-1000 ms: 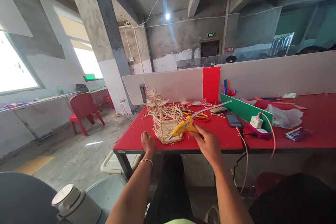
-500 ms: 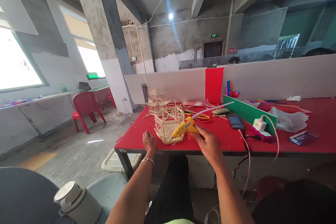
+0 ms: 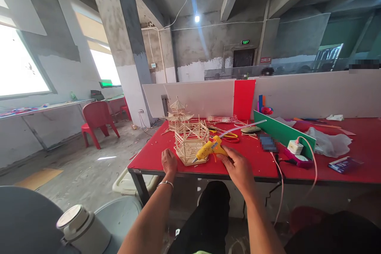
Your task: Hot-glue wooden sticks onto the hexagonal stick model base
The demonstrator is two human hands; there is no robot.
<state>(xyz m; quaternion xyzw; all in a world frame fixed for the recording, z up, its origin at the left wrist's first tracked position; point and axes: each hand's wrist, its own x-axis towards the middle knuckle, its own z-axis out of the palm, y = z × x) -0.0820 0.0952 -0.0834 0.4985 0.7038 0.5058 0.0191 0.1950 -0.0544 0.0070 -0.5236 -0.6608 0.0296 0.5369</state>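
Note:
My right hand point(image 3: 238, 166) is wrapped round the handle of a yellow hot glue gun point(image 3: 210, 149), with a clear glue stick point(image 3: 242, 127) coming out of its back end. The gun's metal nozzle points down-left at the base of a six-sided wooden stick frame point(image 3: 192, 143), near its front edge. Whether the tip touches the sticks I cannot tell. Left of the frame, at the table's front edge, my left hand point(image 3: 169, 161) is closed with curled fingers; what they hold, if anything, is hidden. Behind the frame stands a small stick pagoda point(image 3: 177, 115) with tiered roofs.
Scissors point(image 3: 230, 138) and loose sticks lie on the red table point(image 3: 238, 168) behind the glue gun. To the right are a phone point(image 3: 268, 142), a green board point(image 3: 285, 133), a plugged-in white charger point(image 3: 294, 147) and a plastic bag point(image 3: 327, 143). A flask point(image 3: 85, 228) stands lower left.
The camera view has shifted slightly. My knee has swung to the right under the table. Both hands and the glue gun stay almost where they were by the stick frame.

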